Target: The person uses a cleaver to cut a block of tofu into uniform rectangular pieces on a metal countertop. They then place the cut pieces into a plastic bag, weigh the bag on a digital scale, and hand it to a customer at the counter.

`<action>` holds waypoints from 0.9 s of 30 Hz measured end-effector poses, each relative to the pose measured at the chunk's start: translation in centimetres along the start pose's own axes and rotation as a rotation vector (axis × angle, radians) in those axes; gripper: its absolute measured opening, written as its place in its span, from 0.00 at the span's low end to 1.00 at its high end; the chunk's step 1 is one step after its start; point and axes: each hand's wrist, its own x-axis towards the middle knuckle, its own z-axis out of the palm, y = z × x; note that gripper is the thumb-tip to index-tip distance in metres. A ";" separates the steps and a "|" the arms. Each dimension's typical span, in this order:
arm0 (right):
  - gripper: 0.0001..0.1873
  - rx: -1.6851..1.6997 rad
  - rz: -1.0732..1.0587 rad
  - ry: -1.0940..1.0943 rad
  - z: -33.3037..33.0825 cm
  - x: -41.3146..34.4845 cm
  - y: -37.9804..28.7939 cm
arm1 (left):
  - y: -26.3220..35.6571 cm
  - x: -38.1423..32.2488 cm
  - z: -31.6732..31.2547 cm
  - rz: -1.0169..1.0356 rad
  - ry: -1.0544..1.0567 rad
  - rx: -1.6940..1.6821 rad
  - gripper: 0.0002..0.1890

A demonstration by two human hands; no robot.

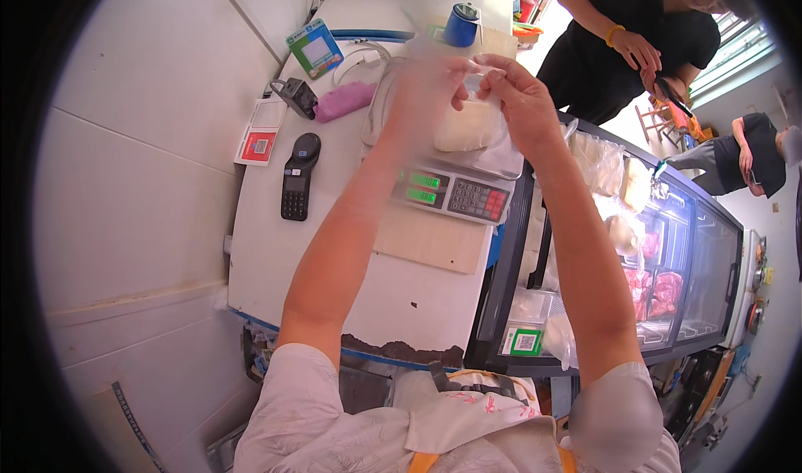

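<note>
A clear plastic bag with a pale, whitish block [467, 125] inside rests on the metal pan of a digital weighing scale [448, 196], whose display is lit green. Over it, my left hand [448, 85] has its fingertips at the top of the bag; the hand and forearm are partly blurred. My right hand [517, 94] pinches the bag's upper edge between thumb and fingers, close to the left fingertips. A wooden board [432, 238] lies on the near side of the scale.
Left of the scale are a card terminal [296, 178], a pink cloth [346, 101] and a black charger-like box [296, 97]. A blue cup [462, 25] stands behind. A glass-topped display fridge [708, 254] borders the counter's right; beyond it a person [633, 41] holds a phone.
</note>
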 end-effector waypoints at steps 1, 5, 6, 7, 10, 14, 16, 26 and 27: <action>0.12 0.021 0.017 0.003 0.4 0.2 0.3 | -0.4 0.0 0.1 0.012 -0.007 0.006 0.10; 0.10 0.075 0.031 0.083 1.1 0.6 1.9 | -1.9 0.2 0.4 -0.055 0.031 -0.092 0.12; 0.09 0.052 0.029 0.100 1.3 0.5 1.7 | -1.7 0.2 0.3 -0.106 0.064 -0.142 0.12; 0.09 0.016 0.057 0.055 1.3 0.5 1.7 | -1.5 0.1 0.4 -0.134 0.082 -0.128 0.13; 0.10 -0.060 0.103 -0.044 0.5 0.4 1.7 | -1.0 0.2 0.6 -0.179 0.070 -0.138 0.14; 0.12 -0.014 0.073 -0.050 1.1 -0.3 1.2 | -1.4 0.4 0.1 -0.158 0.007 -0.216 0.15; 0.13 0.027 0.084 0.011 1.5 -0.5 1.0 | -1.2 0.1 0.6 -0.165 0.050 -0.223 0.13; 0.14 0.009 0.173 0.267 2.1 1.2 1.8 | -2.5 -0.8 0.0 -0.156 0.160 -0.333 0.10; 0.14 -0.009 0.183 0.269 2.3 1.3 1.8 | -2.7 -0.9 -0.1 -0.157 0.151 -0.330 0.10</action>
